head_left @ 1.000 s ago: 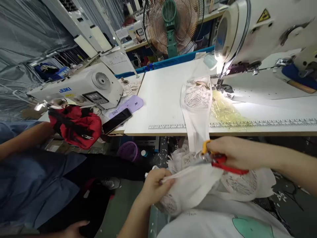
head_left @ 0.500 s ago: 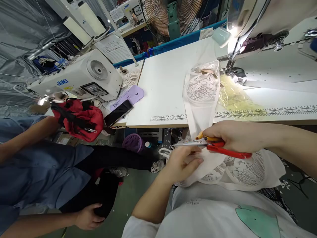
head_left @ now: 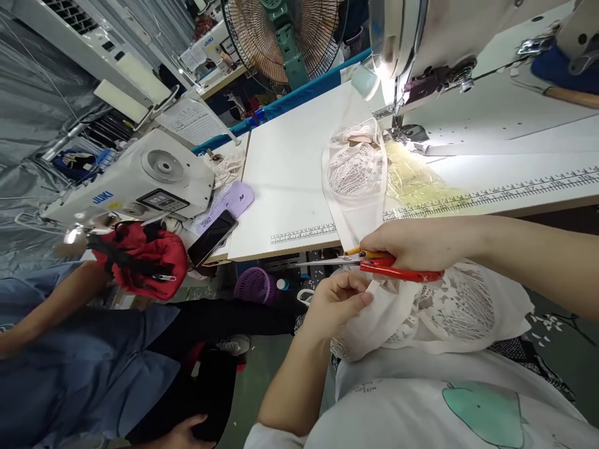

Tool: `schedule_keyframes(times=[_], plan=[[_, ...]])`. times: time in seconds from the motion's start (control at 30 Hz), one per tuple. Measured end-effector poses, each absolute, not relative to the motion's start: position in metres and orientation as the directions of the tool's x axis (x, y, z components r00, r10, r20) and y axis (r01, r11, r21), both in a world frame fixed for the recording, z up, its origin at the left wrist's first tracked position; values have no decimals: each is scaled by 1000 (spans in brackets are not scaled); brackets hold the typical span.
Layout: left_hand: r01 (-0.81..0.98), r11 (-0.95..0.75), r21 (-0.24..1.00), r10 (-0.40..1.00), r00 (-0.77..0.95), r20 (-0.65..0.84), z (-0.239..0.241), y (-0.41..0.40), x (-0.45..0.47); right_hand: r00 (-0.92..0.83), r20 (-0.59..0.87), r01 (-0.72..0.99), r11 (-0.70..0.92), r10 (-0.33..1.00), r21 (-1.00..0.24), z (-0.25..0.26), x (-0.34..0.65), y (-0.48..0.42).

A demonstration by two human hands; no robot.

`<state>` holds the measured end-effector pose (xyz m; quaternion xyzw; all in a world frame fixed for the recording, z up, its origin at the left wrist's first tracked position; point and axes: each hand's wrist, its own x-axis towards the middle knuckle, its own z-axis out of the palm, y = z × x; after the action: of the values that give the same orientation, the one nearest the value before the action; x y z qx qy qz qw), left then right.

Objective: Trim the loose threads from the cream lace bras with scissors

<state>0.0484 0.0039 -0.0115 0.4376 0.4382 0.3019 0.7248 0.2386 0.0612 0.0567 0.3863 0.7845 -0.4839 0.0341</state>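
My right hand [head_left: 412, 243] is closed round scissors [head_left: 397, 271] with red and yellow-orange handles; their blades point left, just above my left hand. My left hand [head_left: 334, 305] pinches the edge of a white lace bra [head_left: 461, 305], which lies across my lap. The fingertips of that hand are partly hidden by the fabric. Another white lace bra piece [head_left: 355, 174] rests on the table beside the sewing machine needle and hangs over the front edge, down behind my right hand. Whether the two pieces are joined is hidden.
The lit sewing machine [head_left: 397, 118] stands at the back right, with yellow film [head_left: 412, 178] by its foot. A ruler strip [head_left: 491, 198] runs along the table edge. Left are a phone [head_left: 213, 238], a red bag [head_left: 145, 259], a second machine [head_left: 135, 181] and a seated co-worker [head_left: 93, 362].
The view has shifted, so the table sits further left. The scissors have moved slightly away from my left hand, which still pinches the fabric. The co-worker's lower hand has dropped lower in view.
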Motion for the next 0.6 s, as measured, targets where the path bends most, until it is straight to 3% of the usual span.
schedule_keyframes(times=[0.23,0.6], plan=[[-32,407,913,833,424,-356,-11,4,51,-720,-348,639,376,600,-671,52,237,61],[-66,436,898,838,393,-378,-10,2,59,-701,-339,638,338,628,-692,52,234,57]])
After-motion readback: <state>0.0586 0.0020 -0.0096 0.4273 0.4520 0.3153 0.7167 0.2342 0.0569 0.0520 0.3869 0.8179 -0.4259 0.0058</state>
